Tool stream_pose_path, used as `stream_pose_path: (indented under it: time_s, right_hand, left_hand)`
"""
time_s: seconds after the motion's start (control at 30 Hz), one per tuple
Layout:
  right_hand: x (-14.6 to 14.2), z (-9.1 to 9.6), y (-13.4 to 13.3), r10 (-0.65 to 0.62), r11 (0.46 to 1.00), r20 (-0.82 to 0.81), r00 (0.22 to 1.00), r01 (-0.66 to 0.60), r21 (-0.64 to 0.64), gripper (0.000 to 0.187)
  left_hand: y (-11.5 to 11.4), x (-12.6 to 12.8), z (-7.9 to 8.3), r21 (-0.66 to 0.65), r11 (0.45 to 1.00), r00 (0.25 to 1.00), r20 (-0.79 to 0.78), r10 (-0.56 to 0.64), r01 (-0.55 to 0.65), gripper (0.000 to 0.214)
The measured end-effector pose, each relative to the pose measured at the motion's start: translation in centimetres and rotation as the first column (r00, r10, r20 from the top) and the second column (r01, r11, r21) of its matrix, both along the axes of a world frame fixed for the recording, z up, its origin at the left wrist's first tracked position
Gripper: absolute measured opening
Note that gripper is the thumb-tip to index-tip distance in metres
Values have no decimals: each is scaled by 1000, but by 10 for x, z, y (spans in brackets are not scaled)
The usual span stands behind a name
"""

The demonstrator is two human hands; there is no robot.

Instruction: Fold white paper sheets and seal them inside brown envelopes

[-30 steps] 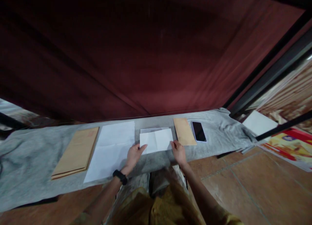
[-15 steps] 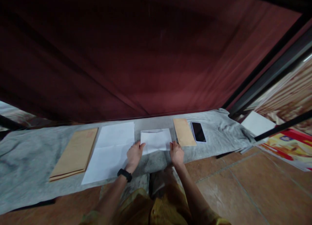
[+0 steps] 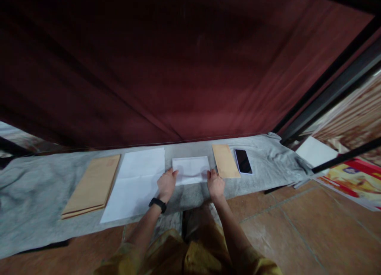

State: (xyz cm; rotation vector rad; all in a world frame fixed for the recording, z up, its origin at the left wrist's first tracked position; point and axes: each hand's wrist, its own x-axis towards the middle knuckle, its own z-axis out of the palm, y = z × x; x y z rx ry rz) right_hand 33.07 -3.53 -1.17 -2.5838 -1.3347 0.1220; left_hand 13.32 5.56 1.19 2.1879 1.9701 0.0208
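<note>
A folded white sheet of paper (image 3: 191, 168) lies in front of me on the grey cloth, with a shallow bend running across its middle. At its left edge is my left hand (image 3: 167, 183), thumb and fingers closed on the paper's side; a black band is on that wrist. My right hand (image 3: 215, 183) pinches the right edge in the same way. The fingertips are partly hidden. Left of the folded sheet lies a larger stack of white paper (image 3: 135, 183) with a crease across it. To the right sits a single brown envelope (image 3: 226, 160).
Several brown envelopes (image 3: 92, 183) are piled on the left of the grey cloth (image 3: 32, 199). A phone (image 3: 243, 161) lies at right. Behind hangs a dark red curtain (image 3: 178, 80). Black metal bars (image 3: 324, 84) and a red-yellow box (image 3: 354, 179) are at the right.
The folded sheet's upper layer has moved away from me, so its edge now lines up with the far edge. Both hands stay at its sides.
</note>
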Motion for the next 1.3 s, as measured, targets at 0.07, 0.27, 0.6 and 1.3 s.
stream_pose_path:
  time_s: [0.07, 0.27, 0.6, 1.3]
  right_hand:
    - [-1, 2, 2, -11, 1000, 29, 1000, 11, -3, 29]
    - [1, 2, 9, -15, 1000, 70, 997, 16, -10, 31]
    - [3, -5, 14, 11, 999, 135, 991, -16, 36, 30]
    - [0, -4, 19, 10, 1000, 119, 993, -8, -14, 32]
  left_hand:
    - [0, 1, -3, 42, 999, 999, -37, -10, 12, 47]
    - [2, 3, -6, 100, 994, 998, -53, -38, 43, 50]
    - [8, 4, -16, 176, 981, 994, -89, -62, 77, 54]
    - [-35, 15, -16, 442, 788, 880, -5, -475, 428, 44]
